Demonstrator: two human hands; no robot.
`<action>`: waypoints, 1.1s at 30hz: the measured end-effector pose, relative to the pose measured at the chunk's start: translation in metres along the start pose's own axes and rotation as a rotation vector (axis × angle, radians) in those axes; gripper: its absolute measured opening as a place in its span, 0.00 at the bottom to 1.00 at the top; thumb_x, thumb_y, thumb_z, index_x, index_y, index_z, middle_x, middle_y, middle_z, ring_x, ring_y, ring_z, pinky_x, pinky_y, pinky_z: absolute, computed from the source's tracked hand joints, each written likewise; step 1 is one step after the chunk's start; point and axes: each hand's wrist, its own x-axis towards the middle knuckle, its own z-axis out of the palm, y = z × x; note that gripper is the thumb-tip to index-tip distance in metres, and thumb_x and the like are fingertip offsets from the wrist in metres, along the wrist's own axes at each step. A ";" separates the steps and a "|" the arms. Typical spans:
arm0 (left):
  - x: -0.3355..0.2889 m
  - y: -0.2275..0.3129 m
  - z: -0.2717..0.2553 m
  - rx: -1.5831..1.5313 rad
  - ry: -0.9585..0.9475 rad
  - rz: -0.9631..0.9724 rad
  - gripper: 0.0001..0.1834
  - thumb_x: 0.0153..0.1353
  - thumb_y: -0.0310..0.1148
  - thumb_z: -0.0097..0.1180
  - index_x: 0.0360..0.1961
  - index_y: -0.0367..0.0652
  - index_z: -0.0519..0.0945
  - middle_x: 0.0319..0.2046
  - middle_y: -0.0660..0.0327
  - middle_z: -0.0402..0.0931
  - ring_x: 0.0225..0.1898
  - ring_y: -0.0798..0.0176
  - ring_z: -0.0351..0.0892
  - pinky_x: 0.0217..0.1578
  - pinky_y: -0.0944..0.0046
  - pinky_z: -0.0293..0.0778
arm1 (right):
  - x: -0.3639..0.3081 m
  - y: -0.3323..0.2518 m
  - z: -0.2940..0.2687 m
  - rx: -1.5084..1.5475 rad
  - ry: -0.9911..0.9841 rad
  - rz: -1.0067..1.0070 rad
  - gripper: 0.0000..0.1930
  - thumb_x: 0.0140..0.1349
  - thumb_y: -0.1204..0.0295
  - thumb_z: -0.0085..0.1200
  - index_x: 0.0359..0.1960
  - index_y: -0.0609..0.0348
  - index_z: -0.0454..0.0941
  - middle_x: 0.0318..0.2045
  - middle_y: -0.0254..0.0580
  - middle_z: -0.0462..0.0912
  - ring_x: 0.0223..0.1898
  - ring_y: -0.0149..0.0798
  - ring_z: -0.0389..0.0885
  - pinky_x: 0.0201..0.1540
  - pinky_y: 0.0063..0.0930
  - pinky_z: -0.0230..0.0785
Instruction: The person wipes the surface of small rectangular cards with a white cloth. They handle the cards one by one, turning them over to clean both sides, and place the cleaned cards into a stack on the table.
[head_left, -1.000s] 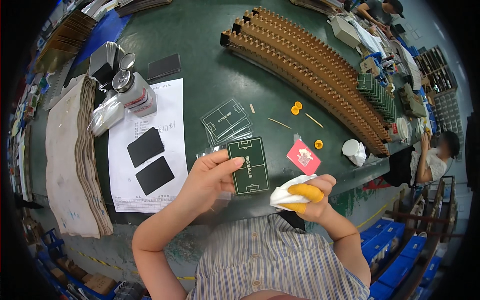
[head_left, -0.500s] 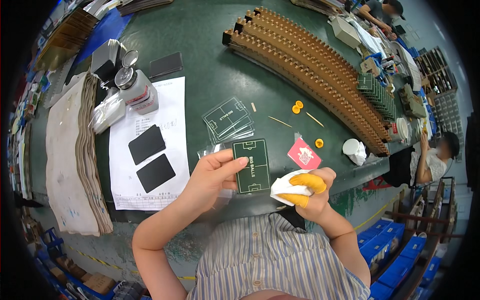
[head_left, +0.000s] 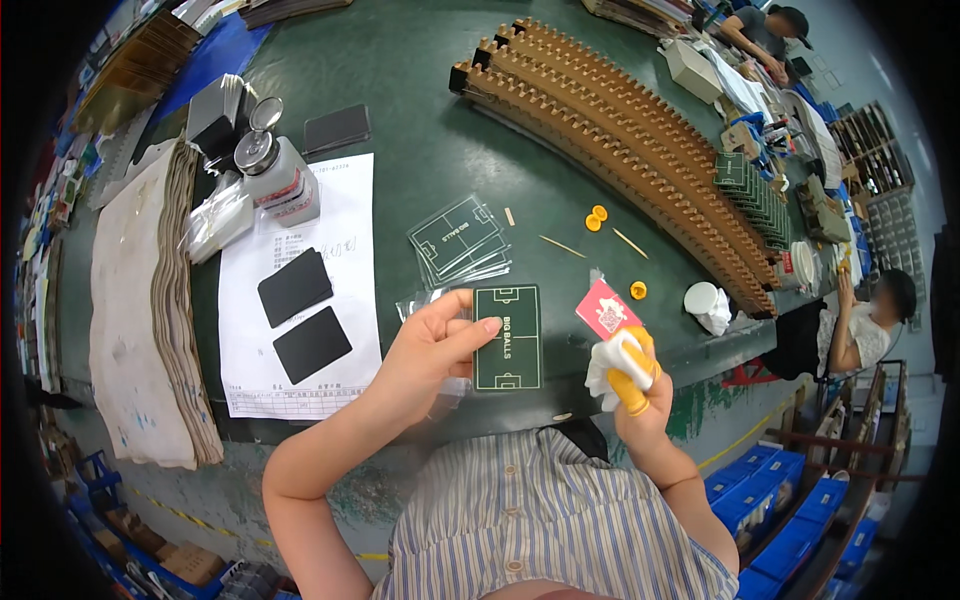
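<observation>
A dark green card (head_left: 508, 355) printed with a white sports-field outline is pinched upright in my left hand (head_left: 432, 342), thumb on its face. My right hand (head_left: 645, 395) wears yellow finger cots and grips a crumpled white cloth (head_left: 615, 368), apart from the card. Just beyond that cloth lies a pink card (head_left: 606, 310) with a white print. Past my left hand is a fanned pile of similar green cards (head_left: 460, 240) on the table. A clear plastic sleeve (head_left: 455, 395) shows partly beneath my left hand.
Black cards (head_left: 312, 345) lie on a printed sheet (head_left: 240, 350) beside a pump bottle (head_left: 285, 180). Brown slotted racks (head_left: 600, 130) run along the right, with green cards (head_left: 750, 200) at their end. Yellow finger cots (head_left: 596, 217), wooden picks (head_left: 630, 243) and a white round tub (head_left: 705, 300) sit nearer.
My right hand with the cloth has moved right, away from the green card, and turned its fingers toward the pink card. My left hand still holds the card, almost unmoved.
</observation>
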 end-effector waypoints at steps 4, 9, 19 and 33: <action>0.002 -0.006 -0.003 0.025 0.006 -0.027 0.19 0.62 0.31 0.54 0.52 0.37 0.66 0.37 0.60 0.80 0.37 0.71 0.80 0.36 0.69 0.77 | -0.001 0.009 0.001 0.332 0.144 0.213 0.20 0.61 0.73 0.51 0.55 0.66 0.69 0.45 0.44 0.77 0.41 0.37 0.78 0.43 0.28 0.70; 0.005 -0.011 -0.003 0.014 0.033 -0.045 0.20 0.58 0.26 0.59 0.50 0.38 0.67 0.38 0.60 0.80 0.39 0.71 0.79 0.41 0.70 0.74 | 0.002 0.005 0.009 0.437 0.161 0.216 0.19 0.62 0.72 0.50 0.54 0.67 0.69 0.45 0.45 0.77 0.44 0.39 0.77 0.48 0.31 0.70; -0.003 0.001 0.003 0.297 -0.166 -0.062 0.31 0.49 0.20 0.65 0.54 0.39 0.68 0.32 0.59 0.82 0.34 0.73 0.78 0.40 0.74 0.70 | 0.019 -0.005 0.019 0.313 0.142 0.191 0.20 0.66 0.70 0.48 0.58 0.63 0.65 0.46 0.43 0.77 0.47 0.35 0.77 0.48 0.27 0.68; 0.001 -0.010 -0.002 0.300 -0.103 -0.060 0.36 0.51 0.19 0.63 0.61 0.40 0.62 0.33 0.59 0.82 0.34 0.73 0.79 0.37 0.75 0.72 | 0.019 0.005 0.039 0.195 0.126 0.254 0.30 0.51 0.83 0.63 0.57 0.64 0.67 0.48 0.38 0.77 0.48 0.29 0.76 0.51 0.23 0.68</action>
